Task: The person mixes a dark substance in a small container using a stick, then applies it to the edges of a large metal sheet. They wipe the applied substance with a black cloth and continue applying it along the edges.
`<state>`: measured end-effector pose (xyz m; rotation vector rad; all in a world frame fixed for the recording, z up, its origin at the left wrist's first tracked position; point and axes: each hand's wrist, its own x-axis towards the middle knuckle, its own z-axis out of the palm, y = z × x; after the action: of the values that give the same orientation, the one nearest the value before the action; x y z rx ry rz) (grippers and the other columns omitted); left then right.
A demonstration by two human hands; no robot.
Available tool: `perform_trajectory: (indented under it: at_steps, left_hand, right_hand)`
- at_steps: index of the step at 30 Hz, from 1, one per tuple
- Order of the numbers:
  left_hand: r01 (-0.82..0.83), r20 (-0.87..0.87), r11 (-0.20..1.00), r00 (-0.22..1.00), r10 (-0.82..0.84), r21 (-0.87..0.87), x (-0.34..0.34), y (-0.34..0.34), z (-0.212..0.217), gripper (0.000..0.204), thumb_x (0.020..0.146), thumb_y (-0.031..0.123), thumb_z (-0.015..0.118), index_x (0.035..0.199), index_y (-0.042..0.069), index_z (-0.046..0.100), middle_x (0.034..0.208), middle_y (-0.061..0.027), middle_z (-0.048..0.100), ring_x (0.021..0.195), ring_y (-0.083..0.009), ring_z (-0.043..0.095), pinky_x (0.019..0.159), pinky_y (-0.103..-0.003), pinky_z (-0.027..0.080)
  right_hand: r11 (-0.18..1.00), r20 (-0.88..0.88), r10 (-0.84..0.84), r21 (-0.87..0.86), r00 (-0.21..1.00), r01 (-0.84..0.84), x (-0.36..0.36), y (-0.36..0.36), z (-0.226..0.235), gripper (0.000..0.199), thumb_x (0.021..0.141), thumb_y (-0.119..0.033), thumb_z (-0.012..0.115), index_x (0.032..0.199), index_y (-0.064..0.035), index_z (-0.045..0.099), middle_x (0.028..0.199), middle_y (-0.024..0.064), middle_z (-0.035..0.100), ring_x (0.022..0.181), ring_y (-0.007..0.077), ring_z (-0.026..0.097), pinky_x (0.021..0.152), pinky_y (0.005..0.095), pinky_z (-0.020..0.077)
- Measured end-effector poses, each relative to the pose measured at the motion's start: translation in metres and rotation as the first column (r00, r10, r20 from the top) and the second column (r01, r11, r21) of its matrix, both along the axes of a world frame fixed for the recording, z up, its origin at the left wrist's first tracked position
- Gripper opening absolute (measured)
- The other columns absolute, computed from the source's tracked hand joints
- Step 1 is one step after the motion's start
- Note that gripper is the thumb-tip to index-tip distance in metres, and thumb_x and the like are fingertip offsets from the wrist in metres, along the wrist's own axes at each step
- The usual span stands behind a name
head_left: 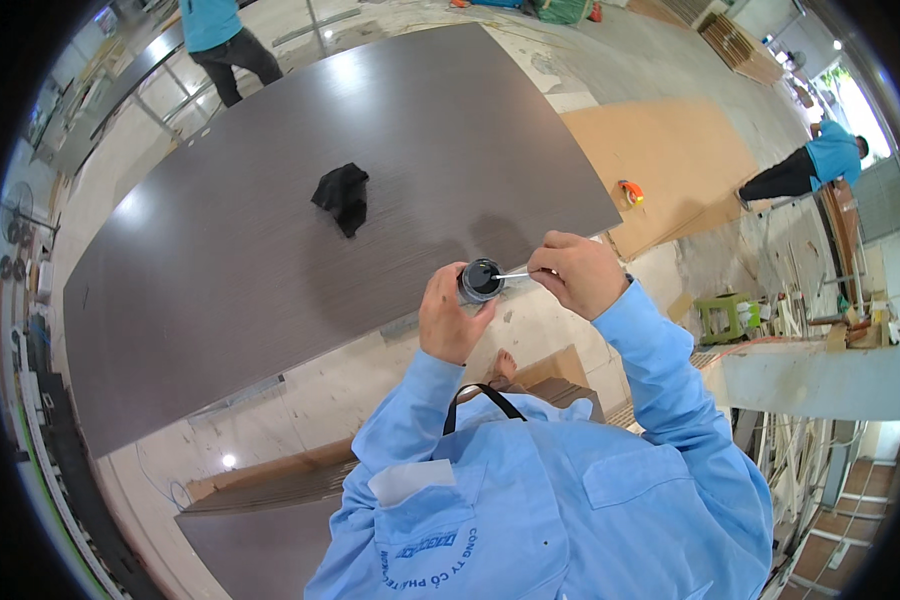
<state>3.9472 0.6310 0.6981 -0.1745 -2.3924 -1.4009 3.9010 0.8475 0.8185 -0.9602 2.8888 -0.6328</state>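
My left hand (451,318) is wrapped round a small round jar (481,281) with dark contents, held at the near edge of a large dark brown panel (240,230). Between the fingers of my right hand (582,272) is a thin, light-coloured stick (515,275). Its far end reaches into the jar's mouth, and whether it carries a tip there is hidden by the dark contents. A crumpled black cloth (343,198) lies on the panel, beyond my left hand.
A tan board (660,160) with an orange and yellow tape roll (630,192) lies to the right. Stacked panels (270,500) stand near my left side. Two people in blue shirts are farther off, one (215,30) behind the panel, another (830,155) at right. A green stool (722,318) stands right.
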Motion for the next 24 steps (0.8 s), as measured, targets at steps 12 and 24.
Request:
perform_trajectory:
  at_steps: [12, 24]
  left_hand:
    - [0.034, 0.189, 0.999, 0.981, -0.039, 0.026, 0.005, 0.032, 0.000, 0.056, 0.074, 0.012, 0.089, 0.122, 0.001, 0.064, 0.111, -0.0143, 0.073, 0.099, -0.0284, 0.074, 0.090, -0.038, 0.059]
    - [0.090, 0.347, 0.995, 0.933, -0.100, 0.044, 0.024, 0.042, 0.011, 0.059, 0.077, 0.008, 0.091, 0.127, 0.001, 0.060, 0.117, -0.0115, 0.070, 0.107, -0.0196, 0.070, 0.098, -0.035, 0.055]
  right_hand:
    - [0.393, 0.669, -0.243, -0.595, 0.703, 0.701, 0.066, 0.108, -0.142, 0.009, 0.095, -0.004, 0.073, 0.103, 0.0002, 0.074, 0.083, 0.0038, 0.073, 0.076, 0.0103, 0.070, 0.067, 0.0281, 0.0573]
    - [0.214, 0.338, -0.850, -0.480, 0.405, 0.851, -0.052, 0.251, -0.321, 0.010, 0.090, -0.013, 0.075, 0.100, -0.0111, 0.075, 0.091, 0.0122, 0.078, 0.084, 0.0312, 0.076, 0.079, 0.0403, 0.0598]
